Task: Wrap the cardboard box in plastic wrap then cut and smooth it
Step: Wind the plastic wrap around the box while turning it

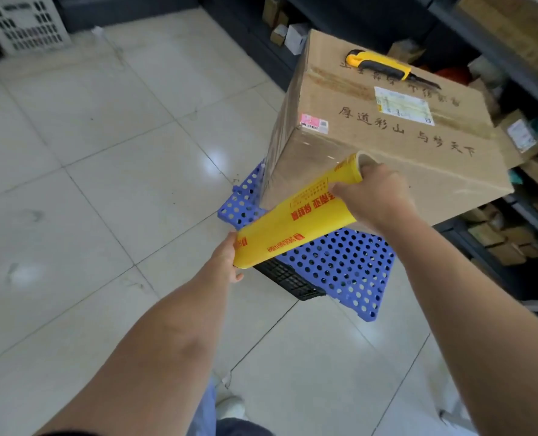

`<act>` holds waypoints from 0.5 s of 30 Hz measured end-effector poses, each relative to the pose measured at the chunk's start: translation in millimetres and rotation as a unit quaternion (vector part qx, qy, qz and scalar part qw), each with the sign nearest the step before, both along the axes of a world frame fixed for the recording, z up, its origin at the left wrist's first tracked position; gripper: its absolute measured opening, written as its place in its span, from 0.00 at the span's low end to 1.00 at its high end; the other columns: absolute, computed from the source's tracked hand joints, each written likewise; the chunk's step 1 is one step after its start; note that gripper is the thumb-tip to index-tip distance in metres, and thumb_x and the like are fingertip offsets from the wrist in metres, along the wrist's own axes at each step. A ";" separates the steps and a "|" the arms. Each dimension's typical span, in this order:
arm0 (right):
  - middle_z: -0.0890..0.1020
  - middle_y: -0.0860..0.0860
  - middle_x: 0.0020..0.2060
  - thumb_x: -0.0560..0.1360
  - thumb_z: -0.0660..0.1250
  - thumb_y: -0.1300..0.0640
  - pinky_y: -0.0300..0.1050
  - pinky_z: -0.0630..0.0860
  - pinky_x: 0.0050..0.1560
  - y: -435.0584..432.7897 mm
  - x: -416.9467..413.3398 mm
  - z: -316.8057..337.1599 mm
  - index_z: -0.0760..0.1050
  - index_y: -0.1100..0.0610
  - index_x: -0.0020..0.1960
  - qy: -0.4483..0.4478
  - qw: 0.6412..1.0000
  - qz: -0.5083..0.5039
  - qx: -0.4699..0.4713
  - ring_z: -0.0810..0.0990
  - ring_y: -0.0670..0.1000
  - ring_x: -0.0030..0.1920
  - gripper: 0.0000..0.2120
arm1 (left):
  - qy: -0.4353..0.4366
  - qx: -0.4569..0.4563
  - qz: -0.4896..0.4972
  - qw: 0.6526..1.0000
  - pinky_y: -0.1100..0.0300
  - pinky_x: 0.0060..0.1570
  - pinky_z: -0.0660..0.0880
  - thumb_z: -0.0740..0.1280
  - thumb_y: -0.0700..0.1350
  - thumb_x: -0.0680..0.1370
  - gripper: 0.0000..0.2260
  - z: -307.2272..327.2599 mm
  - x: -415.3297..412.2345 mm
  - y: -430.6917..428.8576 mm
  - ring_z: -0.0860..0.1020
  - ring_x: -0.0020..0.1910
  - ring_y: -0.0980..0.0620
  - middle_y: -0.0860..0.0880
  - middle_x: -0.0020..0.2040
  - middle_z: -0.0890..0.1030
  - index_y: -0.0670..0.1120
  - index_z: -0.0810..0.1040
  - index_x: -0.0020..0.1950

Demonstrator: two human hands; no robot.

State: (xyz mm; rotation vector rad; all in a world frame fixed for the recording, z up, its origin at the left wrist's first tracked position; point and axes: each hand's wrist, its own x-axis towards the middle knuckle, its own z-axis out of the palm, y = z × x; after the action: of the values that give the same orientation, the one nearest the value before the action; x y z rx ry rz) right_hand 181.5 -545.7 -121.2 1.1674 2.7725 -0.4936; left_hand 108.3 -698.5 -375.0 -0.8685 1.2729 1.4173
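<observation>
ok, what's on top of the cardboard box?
A yellow-and-black utility knife lies near the far edge of the cardboard box; a white label and a pink sticker are stuck on. Contents are hidden.

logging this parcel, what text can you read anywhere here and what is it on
"厚道彩山 与梦天下", as best it reads: top of the brown cardboard box.
Blurred: the row of characters above it, and the white shipping label.
Too small: the pink barcode sticker.
Unreadable, upside down: red print on the yellow roll of plastic wrap.

roll (296, 215) yellow, red print | box (387, 136) brown | crate (349, 265) blue, perforated
</observation>
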 end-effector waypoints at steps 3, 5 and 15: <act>0.79 0.55 0.40 0.73 0.67 0.49 0.44 0.70 0.30 7.8 0.4 4.2 0.72 0.59 0.57 -0.021 1.000 -0.001 -0.018 0.76 0.54 0.34 0.18 | -0.010 -0.002 -0.026 1.000 0.43 0.68 0.61 0.62 0.57 0.77 0.24 6.3 7.9 4.6 0.70 0.66 0.41 0.43 0.68 0.71 0.50 0.64 0.70; 0.78 0.55 0.38 0.71 0.67 0.53 0.43 0.71 0.29 12.1 1.6 2.3 0.73 0.61 0.53 -0.049 0.998 0.006 -0.026 0.75 0.54 0.33 0.15 | -0.016 -0.021 -0.029 0.999 0.42 0.67 0.61 0.62 0.53 0.78 0.22 3.6 14.3 6.9 0.70 0.66 0.40 0.43 0.68 0.70 0.48 0.65 0.70; 0.83 0.56 0.43 0.74 0.64 0.41 0.53 0.82 0.42 49.1 31.8 2.3 0.77 0.59 0.50 -0.027 0.992 0.108 -0.054 0.82 0.55 0.40 0.20 | -0.016 -0.044 0.084 0.995 0.44 0.61 0.65 0.57 0.48 0.77 0.18 1.1 57.9 40.3 0.71 0.64 0.43 0.44 0.65 0.71 0.49 0.68 0.68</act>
State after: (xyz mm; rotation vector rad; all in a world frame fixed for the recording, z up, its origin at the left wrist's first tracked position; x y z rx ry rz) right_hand 213.4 -496.6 -118.9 0.8337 2.7435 -0.5716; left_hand 166.2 -658.2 -373.9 -1.0757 1.2693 1.4811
